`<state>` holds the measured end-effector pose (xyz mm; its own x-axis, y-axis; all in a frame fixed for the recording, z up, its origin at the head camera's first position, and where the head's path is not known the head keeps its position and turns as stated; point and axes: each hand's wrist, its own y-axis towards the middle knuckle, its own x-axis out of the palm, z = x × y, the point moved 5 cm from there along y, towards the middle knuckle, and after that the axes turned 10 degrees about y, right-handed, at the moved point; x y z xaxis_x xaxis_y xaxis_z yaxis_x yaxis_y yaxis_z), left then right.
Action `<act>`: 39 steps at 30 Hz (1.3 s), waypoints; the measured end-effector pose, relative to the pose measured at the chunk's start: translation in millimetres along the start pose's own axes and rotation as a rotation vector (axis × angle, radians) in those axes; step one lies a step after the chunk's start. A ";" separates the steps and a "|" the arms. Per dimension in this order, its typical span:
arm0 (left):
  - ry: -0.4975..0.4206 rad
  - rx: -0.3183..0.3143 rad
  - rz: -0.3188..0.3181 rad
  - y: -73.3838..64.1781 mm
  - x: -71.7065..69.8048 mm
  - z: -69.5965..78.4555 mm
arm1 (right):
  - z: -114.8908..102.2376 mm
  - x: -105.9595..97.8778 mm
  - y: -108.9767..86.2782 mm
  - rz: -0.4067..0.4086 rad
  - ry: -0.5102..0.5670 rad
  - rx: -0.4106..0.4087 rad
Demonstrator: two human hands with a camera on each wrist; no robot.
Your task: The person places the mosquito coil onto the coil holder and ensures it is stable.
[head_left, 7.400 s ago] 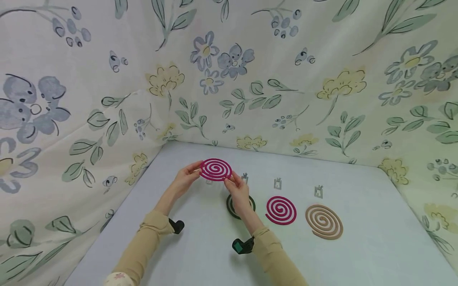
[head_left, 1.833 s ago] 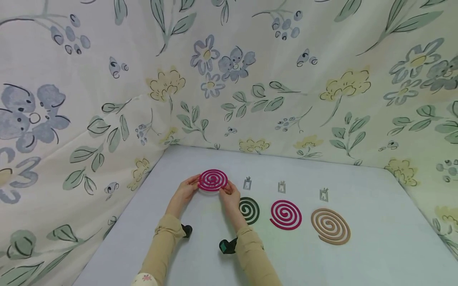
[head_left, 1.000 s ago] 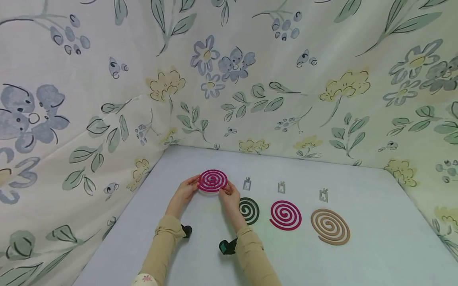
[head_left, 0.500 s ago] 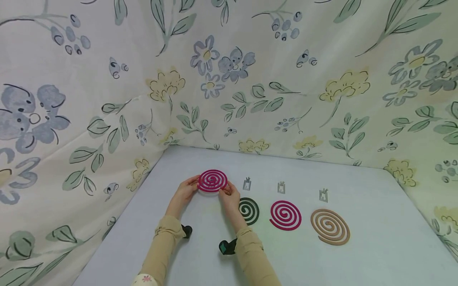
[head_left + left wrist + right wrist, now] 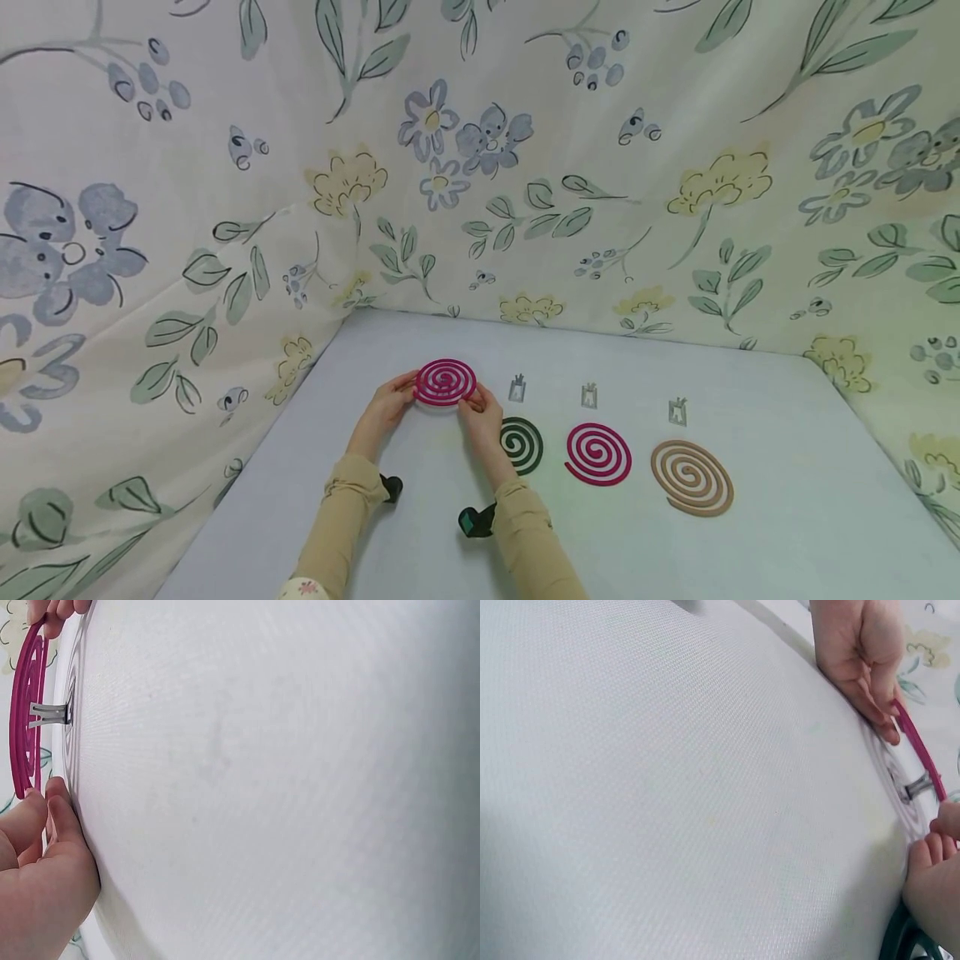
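A pink mosquito coil [image 5: 446, 381] lies level above the table, held by both hands. My left hand [image 5: 387, 403] pinches its left rim, and my right hand [image 5: 483, 417] pinches the lower right rim. Under the coil's middle stands a small metal coil stand [image 5: 51, 714], its upright prong reaching up to the coil in the left wrist view. Seen in the right wrist view, the same coil [image 5: 922, 751] shows edge-on, with the stand [image 5: 919, 785] rising to it. The fingers of my left hand [image 5: 52, 877] extend below the rim, close to the table.
A dark green coil [image 5: 522, 446], partly behind my right wrist, a second pink coil [image 5: 597, 454] and a tan coil [image 5: 692, 477] lie in a row on the white table [image 5: 795, 467]. Behind them are three flat metal stands, one [image 5: 678, 412] above the tan coil. Floral cloth [image 5: 570, 167] hangs behind.
Since the oldest frame, both hands have lowered the pink coil over the stand, and my right hand has shifted left, uncovering more of the dark green coil. Over the last second the hands stay nearly still.
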<state>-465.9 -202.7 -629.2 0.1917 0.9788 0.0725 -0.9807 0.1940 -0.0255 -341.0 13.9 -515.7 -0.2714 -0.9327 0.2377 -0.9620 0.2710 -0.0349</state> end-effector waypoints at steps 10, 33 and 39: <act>0.028 -0.035 0.037 -28.3 22.6 38.8 | 40.8 -4.1 26.6 -0.041 0.079 -0.166; 0.128 -0.231 0.149 -76.6 61.4 106.1 | 4.5 -0.4 2.2 0.004 -0.018 0.000; 0.120 -0.245 0.148 -76.6 62.1 107.4 | 6.5 -0.6 4.6 0.008 -0.015 0.003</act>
<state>-383.0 -163.9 -515.7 0.0655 0.9956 -0.0674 -0.9624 0.0452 -0.2680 -345.5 14.2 -522.3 -0.2793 -0.9339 0.2232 -0.9599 0.2775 -0.0399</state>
